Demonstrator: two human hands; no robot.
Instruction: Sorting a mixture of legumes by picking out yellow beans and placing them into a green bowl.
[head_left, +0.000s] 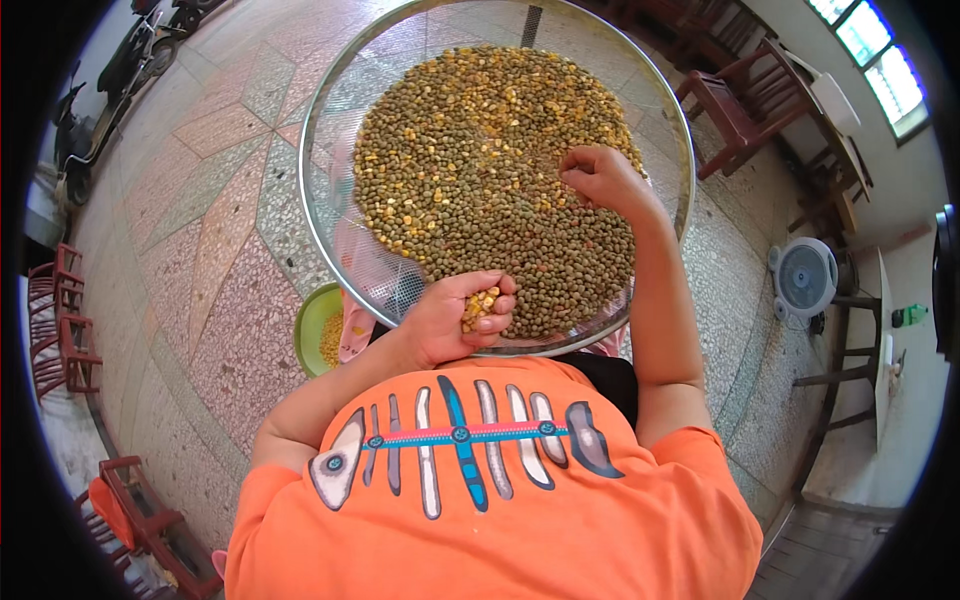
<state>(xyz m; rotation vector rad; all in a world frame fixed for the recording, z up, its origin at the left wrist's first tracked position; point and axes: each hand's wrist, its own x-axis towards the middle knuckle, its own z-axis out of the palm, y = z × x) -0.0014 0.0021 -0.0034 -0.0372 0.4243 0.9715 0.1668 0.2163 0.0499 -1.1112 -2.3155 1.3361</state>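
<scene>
A large round metal sieve (309, 187) with a mesh bottom rests before me, reaching from my lap outward. Greenish-brown beans or peas (555, 277) cover most of its mesh, with yellow corn kernels (495, 97) mixed in, mainly towards the far and left parts. My left hand (469, 311), at the near rim, is curled around a clump of corn kernels (480, 304). Over the right side of the heap, my right hand (604, 178) has its thumb and fingers drawn together. Whether a kernel sits between those fingertips is hidden.
A green bowl (304, 330) holding yellow kernels stands left of my lap, below the sieve. Wooden chairs (742, 105) are at the upper right and along the left. A box fan (805, 277) is on the right. Motorbikes (112, 97) stand at the upper left on the terrazzo floor (217, 300).
</scene>
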